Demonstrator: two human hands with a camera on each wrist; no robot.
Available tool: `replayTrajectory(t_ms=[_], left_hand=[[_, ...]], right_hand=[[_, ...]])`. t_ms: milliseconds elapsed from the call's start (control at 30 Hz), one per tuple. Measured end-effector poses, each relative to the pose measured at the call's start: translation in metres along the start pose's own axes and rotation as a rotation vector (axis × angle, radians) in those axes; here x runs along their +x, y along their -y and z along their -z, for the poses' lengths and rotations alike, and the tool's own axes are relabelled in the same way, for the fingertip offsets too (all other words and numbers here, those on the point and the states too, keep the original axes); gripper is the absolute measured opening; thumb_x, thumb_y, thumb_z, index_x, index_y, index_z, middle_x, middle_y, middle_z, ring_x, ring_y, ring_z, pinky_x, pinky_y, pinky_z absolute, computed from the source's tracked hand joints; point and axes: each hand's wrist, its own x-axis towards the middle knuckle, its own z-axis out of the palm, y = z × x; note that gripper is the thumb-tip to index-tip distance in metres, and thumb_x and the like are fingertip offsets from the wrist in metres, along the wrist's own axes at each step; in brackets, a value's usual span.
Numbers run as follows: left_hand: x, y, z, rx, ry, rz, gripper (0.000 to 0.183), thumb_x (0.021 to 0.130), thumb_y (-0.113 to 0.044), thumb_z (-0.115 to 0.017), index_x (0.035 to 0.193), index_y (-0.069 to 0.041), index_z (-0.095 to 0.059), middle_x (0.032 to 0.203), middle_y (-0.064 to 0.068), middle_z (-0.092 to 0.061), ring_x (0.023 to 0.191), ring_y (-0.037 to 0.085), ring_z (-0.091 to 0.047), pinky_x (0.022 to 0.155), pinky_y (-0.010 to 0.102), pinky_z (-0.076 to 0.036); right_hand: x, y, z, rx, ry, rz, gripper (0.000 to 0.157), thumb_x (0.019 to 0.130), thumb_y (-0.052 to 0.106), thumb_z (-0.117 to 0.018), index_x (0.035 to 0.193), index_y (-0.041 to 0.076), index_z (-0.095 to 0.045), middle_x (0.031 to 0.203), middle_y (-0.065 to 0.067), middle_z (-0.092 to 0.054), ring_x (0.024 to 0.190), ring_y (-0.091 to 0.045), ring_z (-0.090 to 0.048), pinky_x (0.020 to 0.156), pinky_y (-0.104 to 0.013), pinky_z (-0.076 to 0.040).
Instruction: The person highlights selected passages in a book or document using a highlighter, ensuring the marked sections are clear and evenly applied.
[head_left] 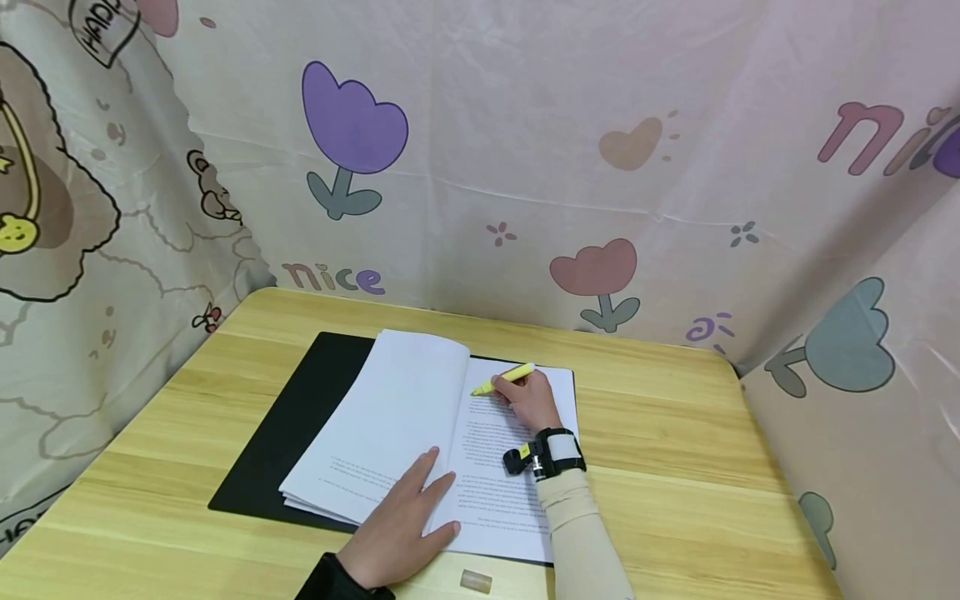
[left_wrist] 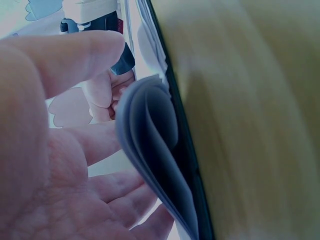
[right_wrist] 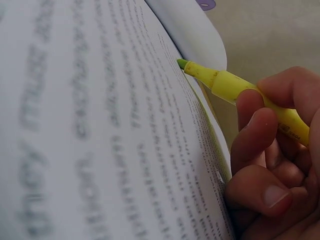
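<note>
- A pale cloth printed with tulips, hearts and the word "nice" is hanging behind and beside a wood-grained table.
- On that table, a yellow highlighter is slanting over the upper part of the right-hand page, its green tip pointing at the top lines of print; whether the tip is touching the paper, I cannot tell.
- The right hand is pinching the highlighter between thumb and fingers, the other fingers curling in beneath it.
- A yellow-green streak is running along a line of the print, as the right wrist view is showing.
- The left hand is resting low on the pages, across the fold, its fingers spreading well apart and gripping nothing.
- Under that hand, the turned left-hand page is lying mostly white, with a few lines of print near its lower end; sheets are showing beneath it.
- All these sheets are lying in a black folder, whose cover is spreading out past them on the left and showing as a thin dark rim on the right.
- Nearer the person, a small brownish piece is sitting on the table, just beside the left hand, apart from the folder.
- A black strap with a small camera is circling the right wrist, above a beige sleeve.
</note>
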Motion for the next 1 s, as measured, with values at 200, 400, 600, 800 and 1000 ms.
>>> replayTrajectory(t_ms=[200,400,600,800,1000], left_hand=[[0.0006,-0.0003,-0.0003,0.0,0.001,0.003,0.066,0.095,-0.041,-0.073,0.146,-0.002,-0.057,0.166,0.02,-0.029,0.152,0.04,-0.03,0.116,0.063,-0.034],[0.0007,-0.0008,-0.0001,-0.006,0.01,0.01,0.065,0.095,-0.04,-0.073,0.146,-0.003,-0.057,0.167,0.019,-0.028,0.152,0.04,-0.03,0.117,0.063,-0.033],[0.0008,-0.0006,-0.0001,-0.01,0.014,0.013,0.066,0.095,-0.039,-0.073,0.146,-0.003,-0.057,0.167,0.019,-0.028,0.152,0.041,-0.029,0.117,0.064,-0.032],[0.0005,0.0,-0.0001,-0.009,0.013,0.009,0.065,0.095,-0.04,-0.073,0.146,-0.003,-0.057,0.167,0.019,-0.028,0.153,0.04,-0.029,0.117,0.063,-0.033],[0.0001,0.0001,-0.0001,-0.014,0.013,0.008,0.066,0.095,-0.04,-0.073,0.147,-0.003,-0.056,0.167,0.019,-0.028,0.153,0.04,-0.028,0.117,0.063,-0.032]], right_hand=[[0.0001,0.0003,0.0005,-0.019,-0.005,-0.004,0.023,0.096,0.029,-0.074,0.087,0.008,-0.077,0.072,-0.004,-0.069,0.067,-0.018,-0.06,0.064,-0.029,-0.045],[0.0004,-0.0002,0.0007,-0.016,-0.013,0.001,0.021,0.095,0.028,-0.075,0.086,0.009,-0.076,0.071,-0.004,-0.068,0.065,-0.018,-0.059,0.063,-0.03,-0.045],[0.0003,-0.0004,0.0003,-0.013,-0.016,-0.005,0.02,0.095,0.027,-0.075,0.087,0.009,-0.075,0.072,-0.005,-0.068,0.066,-0.019,-0.059,0.062,-0.03,-0.045],[0.0011,0.0004,0.0003,-0.019,-0.03,-0.009,0.02,0.094,0.027,-0.075,0.086,0.009,-0.075,0.075,-0.004,-0.069,0.067,-0.019,-0.059,0.062,-0.03,-0.045],[0.0016,0.0012,0.0003,-0.023,-0.036,-0.015,0.02,0.093,0.026,-0.075,0.084,0.009,-0.075,0.074,-0.004,-0.068,0.067,-0.018,-0.058,0.062,-0.03,-0.044]])
